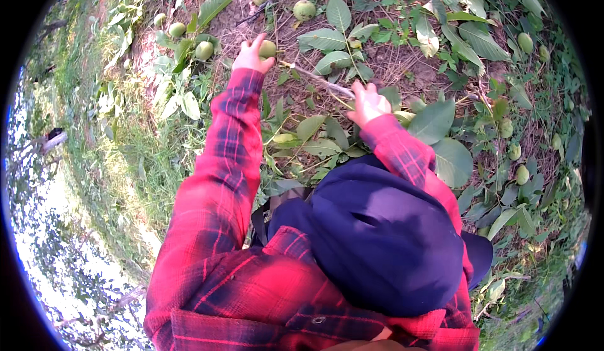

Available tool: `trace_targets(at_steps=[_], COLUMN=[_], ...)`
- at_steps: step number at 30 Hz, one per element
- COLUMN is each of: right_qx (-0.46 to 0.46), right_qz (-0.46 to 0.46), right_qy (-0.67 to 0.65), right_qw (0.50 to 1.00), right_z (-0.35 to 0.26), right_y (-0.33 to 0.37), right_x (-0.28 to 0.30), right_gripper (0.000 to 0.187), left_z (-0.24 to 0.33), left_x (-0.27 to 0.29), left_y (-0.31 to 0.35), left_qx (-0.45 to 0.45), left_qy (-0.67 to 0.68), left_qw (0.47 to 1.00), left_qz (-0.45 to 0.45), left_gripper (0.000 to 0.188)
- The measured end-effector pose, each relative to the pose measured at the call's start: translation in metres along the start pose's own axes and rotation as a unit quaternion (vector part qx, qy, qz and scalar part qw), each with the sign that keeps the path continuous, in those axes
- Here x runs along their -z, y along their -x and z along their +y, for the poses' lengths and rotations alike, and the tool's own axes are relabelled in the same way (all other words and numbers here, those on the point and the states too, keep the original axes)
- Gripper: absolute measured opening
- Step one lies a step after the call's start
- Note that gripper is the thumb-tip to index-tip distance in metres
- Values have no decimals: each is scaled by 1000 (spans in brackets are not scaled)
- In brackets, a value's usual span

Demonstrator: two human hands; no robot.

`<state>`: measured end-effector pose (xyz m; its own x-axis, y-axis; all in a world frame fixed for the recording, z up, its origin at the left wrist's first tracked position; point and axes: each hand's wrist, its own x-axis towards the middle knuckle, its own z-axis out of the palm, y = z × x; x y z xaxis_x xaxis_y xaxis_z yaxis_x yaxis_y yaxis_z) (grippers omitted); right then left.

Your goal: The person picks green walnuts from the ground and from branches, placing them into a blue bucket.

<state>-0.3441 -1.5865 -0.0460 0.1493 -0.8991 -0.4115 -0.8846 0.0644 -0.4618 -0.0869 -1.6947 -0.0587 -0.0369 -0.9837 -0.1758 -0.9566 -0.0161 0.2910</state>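
My left hand [250,57] reaches over the ground with fingers spread, thumb and forefinger on either side of a round green walnut [268,49] in its husk. The fingers look straight rather than wrapped round it. To the right, my right hand [371,104] is closed on one end of a thin grey stick [318,78], which slants up and left toward the walnut. Below this hand a dark blue cloth bag [390,238] hangs against my front, its contents hidden.
More green walnuts lie about: one ahead [304,10], another at the left [204,50], and several at the right, including one by the leaves [522,175]. Broad green leaves [434,121] spread beside my right hand. Grass [157,156] and dry stalks cover the soil.
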Motion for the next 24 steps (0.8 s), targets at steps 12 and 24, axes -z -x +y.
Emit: trace_targets(at_steps=[12, 24], right_qx=[-63, -40], right_qz=[-11, 310], right_qy=[-187, -652], right_qw=[980, 691], right_z=[14, 116], right_y=[17, 371], right_x=[16, 227], right_gripper=[52, 49], left_z=[-19, 360], left_x=[-12, 62], left_y=[-15, 89], left_qx=[68, -104], left_qy=[102, 515], left_qw=[992, 354], left_qz=[-32, -774], left_gripper=[53, 55])
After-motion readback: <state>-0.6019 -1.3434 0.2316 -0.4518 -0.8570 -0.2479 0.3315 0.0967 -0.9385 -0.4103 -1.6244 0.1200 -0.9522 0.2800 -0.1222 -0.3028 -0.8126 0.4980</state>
